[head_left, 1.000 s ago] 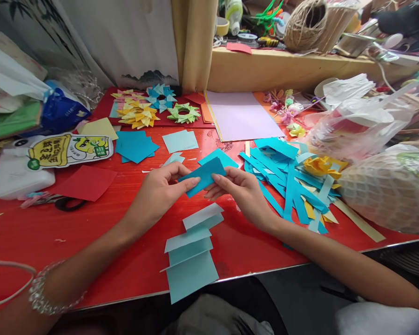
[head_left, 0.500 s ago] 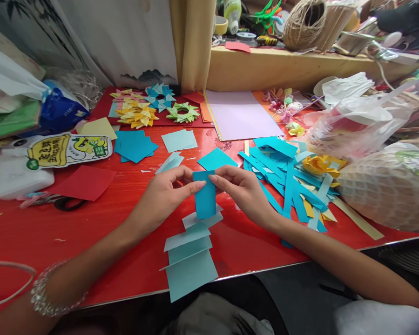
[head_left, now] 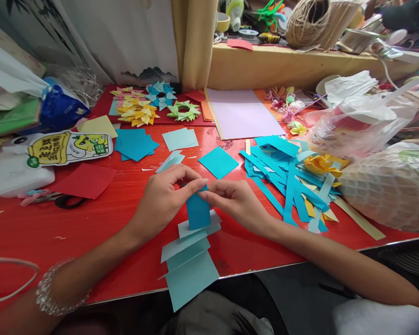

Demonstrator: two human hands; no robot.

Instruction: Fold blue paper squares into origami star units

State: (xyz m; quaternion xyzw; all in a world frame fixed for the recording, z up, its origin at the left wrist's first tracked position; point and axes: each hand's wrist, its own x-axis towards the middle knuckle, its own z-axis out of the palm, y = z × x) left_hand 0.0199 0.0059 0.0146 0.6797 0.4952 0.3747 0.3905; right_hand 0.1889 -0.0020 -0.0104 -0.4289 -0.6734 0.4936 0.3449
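A folded blue piece of paper point(head_left: 198, 212) hangs upright between my hands. My left hand point(head_left: 172, 191) pinches its top edge, thumb in front. On the other top corner, my right hand point(head_left: 232, 200) grips with thumb and fingers. Just below lie several folded light-blue papers point(head_left: 190, 274), spread in a row down to the table's front edge. Beyond my fingers is a blue paper square point(head_left: 219, 162), flat on the table. Light-blue sheets point(head_left: 180, 139) and a stack of blue squares point(head_left: 135, 144) lie farther back to the left.
Blue paper strips point(head_left: 289, 186) are heaped on the right beside a netted bag point(head_left: 380, 190). Folded paper rings point(head_left: 160, 95) and a lilac sheet point(head_left: 244, 111) lie at the back of the red table point(head_left: 101, 232). Scissors point(head_left: 70, 201) lie partly under red paper point(head_left: 87, 180).
Both hands have come slightly down and toward me with the folded blue paper. Its top edge is now more covered by my fingers, and the blue square behind shows fully.
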